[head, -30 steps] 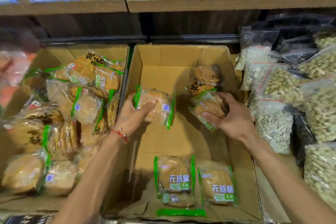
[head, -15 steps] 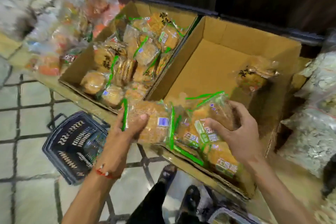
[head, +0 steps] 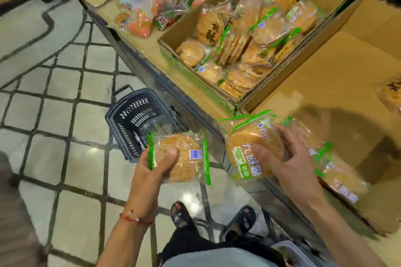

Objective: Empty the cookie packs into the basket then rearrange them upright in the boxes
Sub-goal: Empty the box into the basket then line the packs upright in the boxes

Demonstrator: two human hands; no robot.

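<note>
My left hand [head: 152,169] grips a clear, green-edged cookie pack [head: 186,156] over the floor, just beside the dark plastic basket [head: 138,121] that stands on the tiles. My right hand [head: 286,156] grips a second cookie pack [head: 249,147] with a green label at the front edge of the right cardboard box [head: 338,67]. Two more packs [head: 338,178] lie in that box's near corner and one [head: 390,95] at its far side. The left cardboard box [head: 173,34] is full of cookie packs [head: 249,37].
Both boxes sit on a low shelf [head: 152,67] whose edge runs diagonally. Bags of colourful snacks [head: 147,6] lie on the shelf beyond the left box. My sandalled feet [head: 212,219] stand on the tiled floor [head: 65,136]. Another person's clothing [head: 13,212] shows at the lower left.
Both hands lifted their packs out of the right box and carried them leftward and down, toward the floor basket. My view swung left and downward.
</note>
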